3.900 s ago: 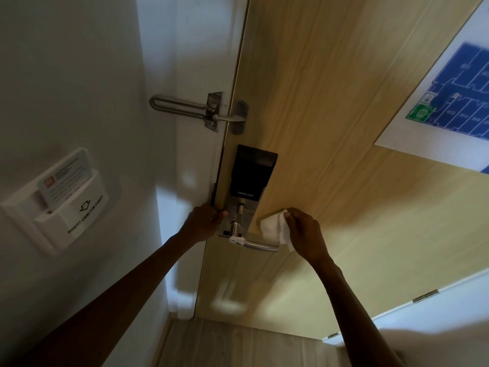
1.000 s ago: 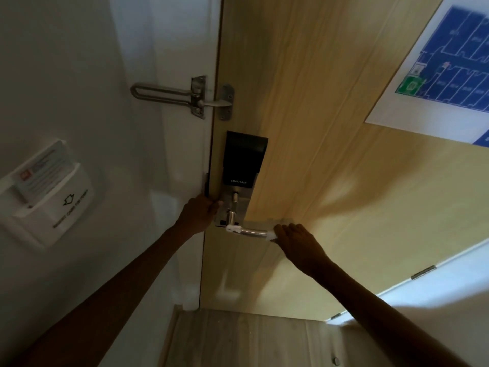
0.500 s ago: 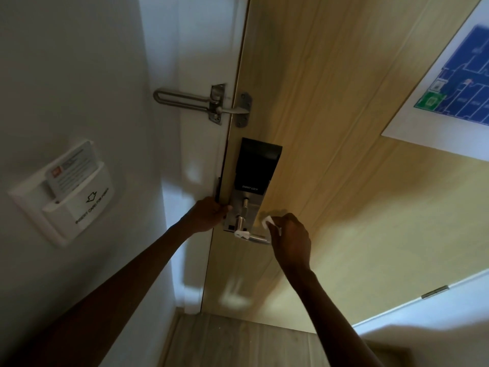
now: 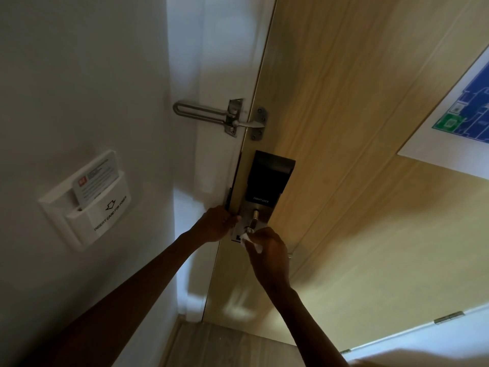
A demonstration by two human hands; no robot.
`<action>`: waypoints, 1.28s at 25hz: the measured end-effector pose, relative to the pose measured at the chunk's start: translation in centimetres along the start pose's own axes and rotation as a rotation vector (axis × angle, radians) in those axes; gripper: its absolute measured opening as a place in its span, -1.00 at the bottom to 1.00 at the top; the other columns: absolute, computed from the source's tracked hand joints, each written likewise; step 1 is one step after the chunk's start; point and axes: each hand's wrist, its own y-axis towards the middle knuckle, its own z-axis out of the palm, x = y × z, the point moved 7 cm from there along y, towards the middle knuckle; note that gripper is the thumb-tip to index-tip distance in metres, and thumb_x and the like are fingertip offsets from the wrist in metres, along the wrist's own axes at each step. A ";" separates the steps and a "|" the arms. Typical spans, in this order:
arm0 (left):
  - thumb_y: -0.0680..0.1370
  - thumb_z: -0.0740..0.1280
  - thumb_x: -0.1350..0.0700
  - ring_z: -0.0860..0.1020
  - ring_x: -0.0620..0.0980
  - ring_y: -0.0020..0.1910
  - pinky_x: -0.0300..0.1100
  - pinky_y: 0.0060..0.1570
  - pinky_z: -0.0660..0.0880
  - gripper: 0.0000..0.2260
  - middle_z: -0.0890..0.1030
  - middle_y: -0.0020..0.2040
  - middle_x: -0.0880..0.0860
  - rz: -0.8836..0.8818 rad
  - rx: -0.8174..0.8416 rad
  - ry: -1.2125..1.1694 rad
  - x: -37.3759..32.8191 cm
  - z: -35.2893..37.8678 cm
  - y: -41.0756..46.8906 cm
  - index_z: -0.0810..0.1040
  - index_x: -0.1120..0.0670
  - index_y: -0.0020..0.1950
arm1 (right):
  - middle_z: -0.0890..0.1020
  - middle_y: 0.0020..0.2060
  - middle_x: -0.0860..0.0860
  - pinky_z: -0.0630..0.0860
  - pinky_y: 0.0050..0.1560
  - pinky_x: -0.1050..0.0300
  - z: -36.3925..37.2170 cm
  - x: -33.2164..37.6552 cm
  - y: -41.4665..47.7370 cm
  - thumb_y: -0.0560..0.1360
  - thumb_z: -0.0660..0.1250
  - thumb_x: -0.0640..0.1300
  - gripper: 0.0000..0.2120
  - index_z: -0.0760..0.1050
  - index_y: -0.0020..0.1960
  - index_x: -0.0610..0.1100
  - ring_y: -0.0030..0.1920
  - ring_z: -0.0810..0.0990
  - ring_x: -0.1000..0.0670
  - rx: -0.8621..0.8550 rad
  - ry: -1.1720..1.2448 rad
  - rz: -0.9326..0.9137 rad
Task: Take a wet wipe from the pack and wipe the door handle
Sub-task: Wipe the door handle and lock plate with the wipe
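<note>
Wipe's already out and the right hand (image 4: 270,250) is gripping the wet wipe (image 4: 250,241) closed around the door handle (image 4: 250,230), mostly hidden so probably mid-scrub, while the left hand (image 4: 217,225) at 9 o'clock is clutching the door edge (image 4: 232,192).

Both forearms are bare to the hands (image 4: 215,225), with no sleeves, rings or watch visible.

The door (image 4: 357,128) is pale yellow wood grain, its lock panel (image 4: 267,178) black above brushed silver, the wet wipe (image 4: 246,238) white, the wall (image 4: 66,75) grey-white, and the posted plan (image 4: 473,115) blue, green and white.
</note>
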 end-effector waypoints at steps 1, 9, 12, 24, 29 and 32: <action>0.61 0.18 -0.05 0.49 0.01 -0.43 -0.25 -0.34 0.36 -0.53 0.50 -0.45 0.15 0.003 -0.002 -0.010 0.0 0.0 0.0 0.57 0.29 -0.28 | 0.63 0.02 -0.01 0.54 -0.02 0.20 0.2 0.3 -0.4 0.50 0.42 -0.05 -0.84 0.65 0.05 -0.06 0.00 0.58 0.04 0.015 -0.064 -0.075; 0.60 0.18 -0.07 0.50 0.04 -0.39 -0.24 -0.31 0.37 -0.52 0.50 -0.42 0.15 0.018 -0.031 0.021 0.4 0.1 0.2 0.59 0.31 -0.23 | 0.61 0.10 -0.03 0.59 0.06 0.03 0.3 -0.3 -1.3 0.44 0.47 -0.03 -0.84 0.65 0.01 -0.03 0.13 0.55 -0.02 -0.028 -0.106 -0.148; 0.60 0.18 -0.08 0.52 0.05 -0.38 -0.27 -0.34 0.36 -0.52 0.52 -0.42 0.14 0.015 -0.041 0.021 0.4 0.2 0.2 0.61 0.31 -0.21 | 0.68 0.01 -0.04 0.63 -0.01 0.04 0.8 -0.2 -2.0 0.36 0.55 -0.17 -0.72 0.64 0.05 -0.10 0.04 0.63 -0.02 -0.099 -0.068 -0.148; 0.60 0.18 -0.08 0.53 0.14 -0.35 -0.23 -0.37 0.32 -0.48 0.51 -0.38 0.30 0.006 -0.044 0.037 0.5 0.2 0.2 0.59 0.37 -0.19 | 0.70 0.08 -0.03 0.57 0.13 0.03 -2.6 -5.3 -3.4 0.41 0.51 -0.13 -0.64 0.60 0.19 -0.09 0.11 0.66 -0.04 -0.060 -0.139 -0.219; 0.60 0.17 -0.08 0.54 0.13 -0.33 -0.20 -0.28 0.36 -0.47 0.52 -0.36 0.28 0.002 -0.042 0.019 0.4 0.2 0.1 0.59 0.39 -0.19 | 0.71 0.02 0.10 0.65 -0.06 0.05 -4.6 -6.6 -2.8 0.46 0.46 -0.09 -0.73 0.61 0.16 0.03 -0.01 0.66 0.11 0.009 -0.105 -0.204; 0.60 0.17 -0.07 0.51 0.08 -0.36 -0.21 -0.31 0.33 -0.47 0.49 -0.39 0.21 0.007 -0.047 0.022 0.3 0.2 0.0 0.58 0.39 -0.20 | 0.70 0.04 0.11 0.62 -0.01 0.10 -4.3 -6.3 -2.9 0.49 0.42 -0.01 -0.76 0.60 0.15 0.05 0.00 0.65 0.12 0.003 -0.109 -0.176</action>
